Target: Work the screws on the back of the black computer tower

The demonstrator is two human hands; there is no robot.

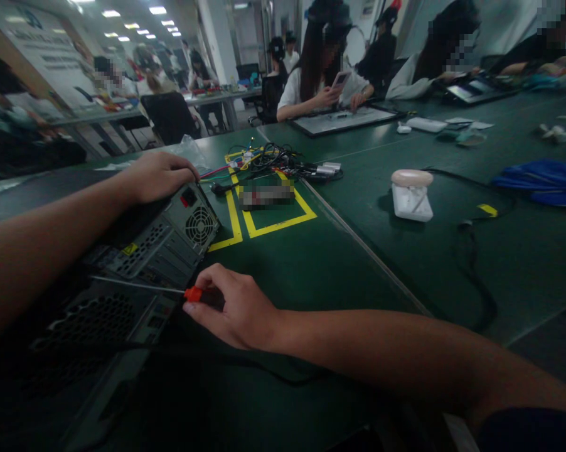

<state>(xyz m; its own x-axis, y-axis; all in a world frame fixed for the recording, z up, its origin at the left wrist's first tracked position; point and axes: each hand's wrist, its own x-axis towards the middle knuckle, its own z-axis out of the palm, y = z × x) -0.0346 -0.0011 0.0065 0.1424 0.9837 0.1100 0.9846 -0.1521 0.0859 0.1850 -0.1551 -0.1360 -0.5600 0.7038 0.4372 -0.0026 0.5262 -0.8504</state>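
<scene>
A computer case (170,229) lies tilted at the left, its rear panel with a round fan grille facing right. My left hand (155,176) rests on the upper edge of the case near that grille, fingers bent over the edge; nothing else shows in it. My right hand (238,307) grips a screwdriver (193,294) by its red and dark handle, between thumb and fingers. The long metal shaft points left across the rear of the case. Its tip lies over the dark part of the case, and whether it touches a screw cannot be made out.
Tangled cables (273,158) lie beyond the case, near yellow tape (283,224) on the green table (358,276). A white box (411,201), blue bundle (541,182) and black cable are at right. Across the table, a person (325,81) holds a phone beside a tray (344,120).
</scene>
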